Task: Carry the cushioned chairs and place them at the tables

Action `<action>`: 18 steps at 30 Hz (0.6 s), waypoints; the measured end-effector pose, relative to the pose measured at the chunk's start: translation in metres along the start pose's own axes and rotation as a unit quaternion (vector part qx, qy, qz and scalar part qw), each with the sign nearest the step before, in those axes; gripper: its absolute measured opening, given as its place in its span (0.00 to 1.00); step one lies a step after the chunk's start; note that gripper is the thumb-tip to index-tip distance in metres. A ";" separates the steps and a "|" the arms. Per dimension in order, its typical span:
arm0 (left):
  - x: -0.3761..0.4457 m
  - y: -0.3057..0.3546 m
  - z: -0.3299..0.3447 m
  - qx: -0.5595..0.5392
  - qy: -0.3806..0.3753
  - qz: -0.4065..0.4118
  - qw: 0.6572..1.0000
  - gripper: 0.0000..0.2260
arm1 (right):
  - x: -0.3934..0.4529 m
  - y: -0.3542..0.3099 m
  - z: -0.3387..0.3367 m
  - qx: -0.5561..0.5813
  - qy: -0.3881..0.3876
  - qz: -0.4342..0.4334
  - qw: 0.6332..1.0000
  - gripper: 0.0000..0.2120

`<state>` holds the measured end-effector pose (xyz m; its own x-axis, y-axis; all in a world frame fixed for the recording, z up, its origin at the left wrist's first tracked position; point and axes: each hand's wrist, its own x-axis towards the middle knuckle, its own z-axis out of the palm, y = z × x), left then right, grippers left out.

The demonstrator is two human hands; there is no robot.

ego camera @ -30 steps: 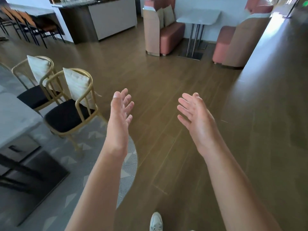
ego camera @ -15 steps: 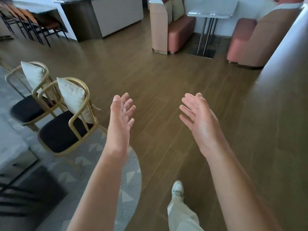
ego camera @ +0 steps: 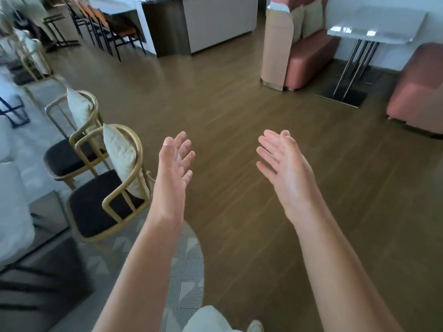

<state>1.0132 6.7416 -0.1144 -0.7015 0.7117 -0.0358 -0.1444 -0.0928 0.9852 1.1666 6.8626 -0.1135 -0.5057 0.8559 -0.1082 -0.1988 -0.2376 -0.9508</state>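
Two gold-framed chairs with black seats and cream cushions stand at the left on a grey rug. The nearer chair [ego camera: 103, 202] is just left of my left forearm; the farther chair [ego camera: 72, 144] stands behind it. A white table [ego camera: 12, 178] runs along the left edge beside them. My left hand [ego camera: 176, 161] is raised in front of me with straight fingers and holds nothing. My right hand [ego camera: 282, 164] is raised level with it, palm turned inward, fingers straight, also empty. Neither hand touches a chair.
Wooden floor stretches ahead. A pink booth bench [ego camera: 304, 53] and a white pedestal table [ego camera: 374, 29] stand at the back right, with a pink seat [ego camera: 419, 92] beyond. A counter [ego camera: 203, 25] and dark chairs [ego camera: 105, 32] are at the back left. The patterned rug [ego camera: 187, 271] lies underfoot.
I have stepped forward and turned left: the two chairs have drifted right, toward my left arm, and the booth has shifted right. Both hands stay raised and empty.
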 end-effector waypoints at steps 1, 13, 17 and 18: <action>0.014 -0.001 -0.003 -0.008 0.013 -0.006 1.000 0.32 | 0.016 0.000 0.001 -0.004 -0.005 0.002 1.000 0.24; 0.247 -0.013 0.008 -0.050 0.011 -0.026 0.998 0.33 | 0.234 -0.002 0.049 -0.060 -0.016 0.018 0.998 0.24; 0.329 0.004 0.021 -0.044 -0.018 -0.012 0.999 0.33 | 0.303 -0.019 0.072 -0.055 -0.003 -0.001 0.998 0.30; 0.346 0.008 0.023 -0.042 -0.020 -0.009 0.999 0.33 | 0.318 -0.021 0.076 -0.054 0.001 -0.003 0.999 0.30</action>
<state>0.7857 7.0034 -0.1152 -0.6698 0.7412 -0.0445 -0.2156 -0.1367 0.9669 0.9456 7.1047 -0.1060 -0.5025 0.8584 -0.1032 -0.1104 -0.1822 -0.9770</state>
